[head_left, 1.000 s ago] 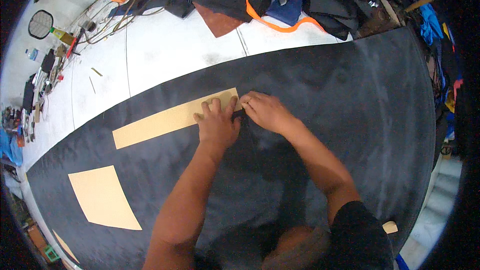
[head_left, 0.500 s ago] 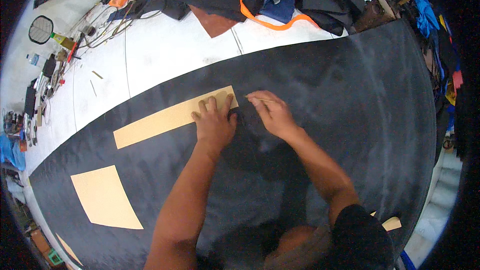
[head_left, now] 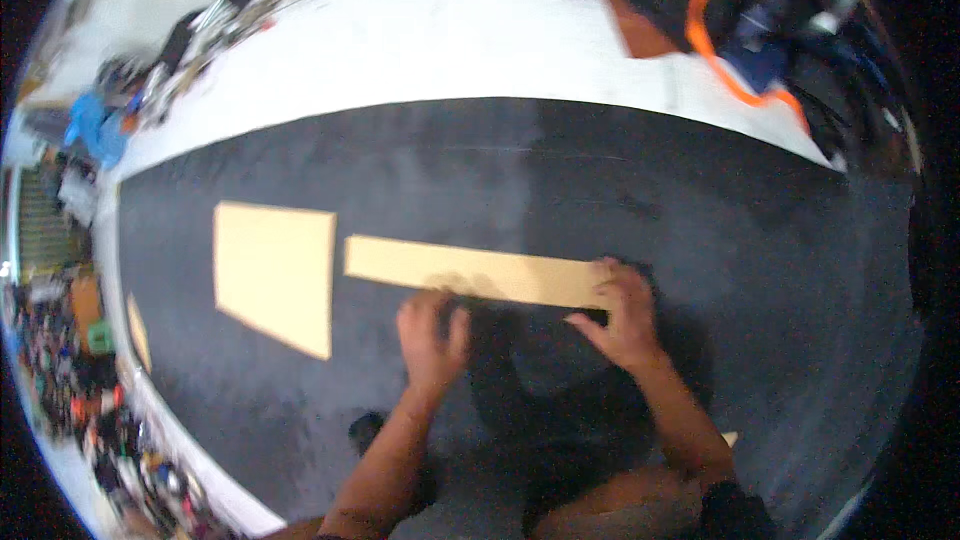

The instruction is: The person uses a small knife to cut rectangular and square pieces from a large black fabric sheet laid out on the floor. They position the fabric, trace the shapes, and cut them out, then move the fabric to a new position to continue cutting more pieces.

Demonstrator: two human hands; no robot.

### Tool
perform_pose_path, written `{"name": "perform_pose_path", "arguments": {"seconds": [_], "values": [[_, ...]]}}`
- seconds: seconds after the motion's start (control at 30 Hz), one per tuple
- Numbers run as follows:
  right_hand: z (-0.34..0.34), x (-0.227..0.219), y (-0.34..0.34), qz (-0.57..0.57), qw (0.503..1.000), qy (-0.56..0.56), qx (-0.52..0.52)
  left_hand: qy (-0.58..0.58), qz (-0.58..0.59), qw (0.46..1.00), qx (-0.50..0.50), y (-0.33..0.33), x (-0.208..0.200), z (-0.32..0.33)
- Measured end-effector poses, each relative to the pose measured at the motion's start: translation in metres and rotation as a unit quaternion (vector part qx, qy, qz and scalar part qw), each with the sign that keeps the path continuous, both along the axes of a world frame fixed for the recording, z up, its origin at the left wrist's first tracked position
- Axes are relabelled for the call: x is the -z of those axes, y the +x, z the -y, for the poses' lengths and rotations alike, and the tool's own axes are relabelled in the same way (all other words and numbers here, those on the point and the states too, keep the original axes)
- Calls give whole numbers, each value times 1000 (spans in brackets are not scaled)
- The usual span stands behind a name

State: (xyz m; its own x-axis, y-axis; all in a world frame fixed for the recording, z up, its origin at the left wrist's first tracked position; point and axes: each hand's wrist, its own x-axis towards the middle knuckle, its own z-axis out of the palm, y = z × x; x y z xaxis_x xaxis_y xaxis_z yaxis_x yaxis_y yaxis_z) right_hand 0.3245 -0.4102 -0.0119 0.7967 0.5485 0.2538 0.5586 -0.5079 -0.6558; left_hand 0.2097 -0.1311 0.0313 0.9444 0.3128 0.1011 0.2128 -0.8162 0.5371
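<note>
A long tan cardboard strip (head_left: 470,272) lies flat on a big sheet of black fabric (head_left: 500,170) spread over a white table. My left hand (head_left: 432,335) presses down on the fabric at the strip's near edge, about its middle, fingers curled. My right hand (head_left: 622,312) rests on the strip's right end, fingers spread over its corner. Whether either hand holds a small tool cannot be told. The picture is blurred.
A wider tan cardboard panel (head_left: 275,272) lies left of the strip, and a small tan piece (head_left: 138,330) near the fabric's left edge. Heaped dark cloth with an orange strap (head_left: 725,60) fills the far right. Tools and clutter (head_left: 110,120) line the left side.
The view has swung, so the strip now lies level instead of slanted. My left hand has slid from the strip's right end to its middle; my right hand now sits on the right end.
</note>
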Motion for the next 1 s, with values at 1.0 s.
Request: {"name": "perform_pose_path", "arguments": {"seconds": [1.0], "values": [[-67,-94,-78,-358,912,99,172,-524,95,601,-596,-139,-89,-195]]}}
